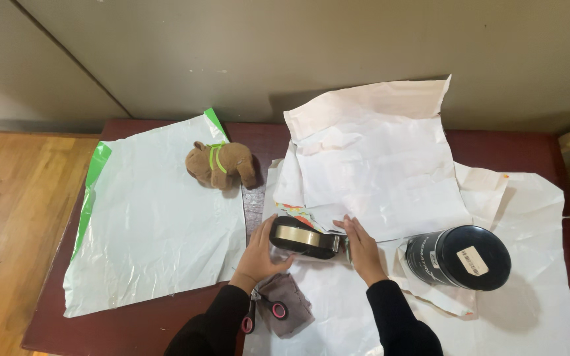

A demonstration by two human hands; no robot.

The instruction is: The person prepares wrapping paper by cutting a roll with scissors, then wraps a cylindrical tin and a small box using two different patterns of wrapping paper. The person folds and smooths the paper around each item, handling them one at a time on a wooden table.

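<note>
My left hand [258, 254] grips the left end of a black tape dispenser [305, 238] with a roll of tape in it. Just to its right, my right hand [363, 247] touches the dispenser's cutter end, fingers pinched at the tape and resting on crumpled white wrapping paper [377, 165]. A patch of colourful printed paper [295, 213] shows just above the dispenser. Both arms wear black sleeves.
A brown plush toy [222, 164] with a green ribbon lies on a green-edged white sheet [153, 224] at left. A black cylindrical tin [460, 258] lies on its side at right. Red-handled scissors [262, 311] and a grey cloth [291, 303] sit near the dark red table's [133, 323] front edge.
</note>
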